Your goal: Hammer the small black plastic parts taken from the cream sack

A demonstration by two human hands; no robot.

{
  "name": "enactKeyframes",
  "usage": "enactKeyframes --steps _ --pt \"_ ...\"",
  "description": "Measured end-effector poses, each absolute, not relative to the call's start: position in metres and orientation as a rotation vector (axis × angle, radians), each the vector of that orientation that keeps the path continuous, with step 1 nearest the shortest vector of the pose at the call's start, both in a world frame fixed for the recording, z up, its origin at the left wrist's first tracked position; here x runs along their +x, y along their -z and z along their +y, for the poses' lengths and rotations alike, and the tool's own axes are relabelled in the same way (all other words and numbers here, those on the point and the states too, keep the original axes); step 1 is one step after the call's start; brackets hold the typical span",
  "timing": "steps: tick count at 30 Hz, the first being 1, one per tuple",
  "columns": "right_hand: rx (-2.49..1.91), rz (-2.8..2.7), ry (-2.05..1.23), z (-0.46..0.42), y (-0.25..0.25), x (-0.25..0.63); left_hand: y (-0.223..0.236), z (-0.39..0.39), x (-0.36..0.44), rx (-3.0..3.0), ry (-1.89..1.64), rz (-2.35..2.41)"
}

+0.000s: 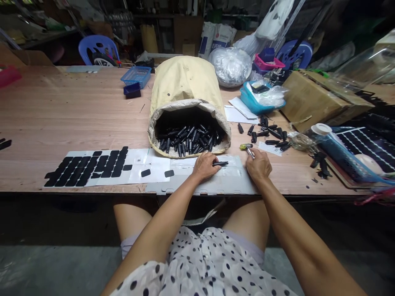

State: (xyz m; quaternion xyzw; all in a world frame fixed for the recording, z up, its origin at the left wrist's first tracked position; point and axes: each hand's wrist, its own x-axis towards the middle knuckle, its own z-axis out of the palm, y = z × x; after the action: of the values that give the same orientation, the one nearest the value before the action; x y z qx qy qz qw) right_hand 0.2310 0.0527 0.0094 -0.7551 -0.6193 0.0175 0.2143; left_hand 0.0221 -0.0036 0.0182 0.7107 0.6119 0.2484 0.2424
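Black plastic is everywhere on this plywood table [61, 111]: a cream sack [188, 88] lies on its side with its mouth open toward the person, spilling slim black parts [188, 139]. From the head camera, the left hand [205, 165] rests on a grey sheet [216, 185] at the table's near edge, its fingers curled around one black pen-like piece [221, 163] that lies flat and pokes out to the right. The right hand [258, 165], just beside it, is closed on a small metal tool [249, 152] with a yellow-green end; whether its tip touches anything I cannot tell, as it is too small here.

To the left, a white backing sheet [145, 164] carries rows of black pads [89, 166], with two or three lying apart. A loose scatter of finished-looking black pieces [271, 133] sits well to the right of the sack, near a blue tray [254, 98].

I judge the work to be mid-cycle: one piece picked and steadied, the tool not yet applied. The next move would call for bringing the tool's tip to the piece's free end while the left hand keeps it from rolling.
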Motion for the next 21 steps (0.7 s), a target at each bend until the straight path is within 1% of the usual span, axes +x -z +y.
enactKeyframes --steps 5,7,9,11,13,14,15,17,21 --pt "-2.037 -1.792 0.158 0.052 0.003 0.227 -0.023 -0.001 0.022 1.928 -0.677 1.655" --pt "-2.032 -1.801 0.202 0.052 0.006 0.226 -0.028 -0.013 0.022 1.894 -0.73 1.591" --pt "-2.032 -1.805 0.227 0.053 0.008 0.225 -0.033 -0.04 0.021 1.829 -0.758 1.41" --pt "-2.034 -1.805 0.247 0.054 0.009 0.225 -0.03 -0.079 0.017 1.747 -0.671 1.131" --pt "-2.039 -1.807 0.256 0.054 0.009 0.224 -0.019 -0.12 0.008 1.704 -0.463 0.874" --pt "-2.043 -1.809 0.256 0.053 0.008 0.224 -0.009 -0.137 0.003 1.683 -0.376 0.845" --pt "-2.049 -1.811 0.253 0.053 0.008 0.223 0.002 -0.151 -0.003 1.647 -0.311 0.887" --pt "-2.06 -1.811 0.245 0.053 0.007 0.222 0.028 -0.166 -0.014 1.505 -0.23 1.116" --pt "-2.056 -1.814 0.229 0.053 0.005 0.222 0.069 -0.148 -0.025 1.197 -0.172 1.615"
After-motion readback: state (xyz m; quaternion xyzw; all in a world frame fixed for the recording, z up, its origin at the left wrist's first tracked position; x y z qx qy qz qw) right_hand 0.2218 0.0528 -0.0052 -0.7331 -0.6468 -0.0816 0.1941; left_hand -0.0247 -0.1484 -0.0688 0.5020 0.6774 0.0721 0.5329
